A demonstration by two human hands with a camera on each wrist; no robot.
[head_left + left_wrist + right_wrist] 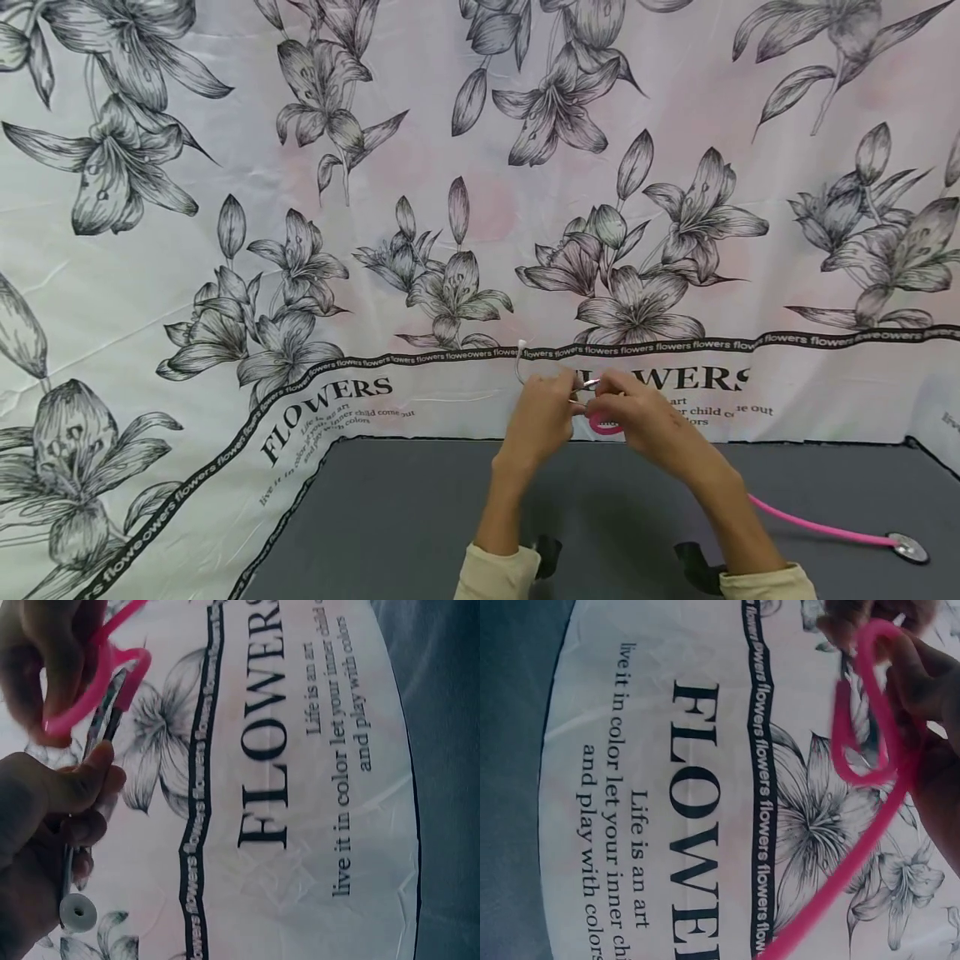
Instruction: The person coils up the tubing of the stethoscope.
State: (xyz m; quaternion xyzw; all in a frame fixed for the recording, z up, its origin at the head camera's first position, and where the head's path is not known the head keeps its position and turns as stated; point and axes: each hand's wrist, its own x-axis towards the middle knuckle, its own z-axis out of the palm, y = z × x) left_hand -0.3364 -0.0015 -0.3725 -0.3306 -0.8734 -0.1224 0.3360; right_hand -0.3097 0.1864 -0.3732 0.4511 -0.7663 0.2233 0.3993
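Observation:
A stethoscope with pink tubing (821, 524) is held up in front of the flowered cloth. My left hand (542, 421) grips its metal ear tubes, and a white ear tip (78, 913) sticks out beside the fingers. Close by on the right, my right hand (652, 417) pinches the stethoscope near the fork, where the pink tubing (862, 844) bends into a loop. From this hand the tube trails down behind the right forearm. Its round metal chest piece (909, 547) lies on the grey table (390, 517) at the right. Fingers hide part of the metal tubes.
Behind the table hangs a white cloth (465, 400) printed with black flowers and lettering. Its lower border meets the table's far edge and runs along the left side. Dark straps (549, 554) stand out at the wrists near the sleeves (495, 573).

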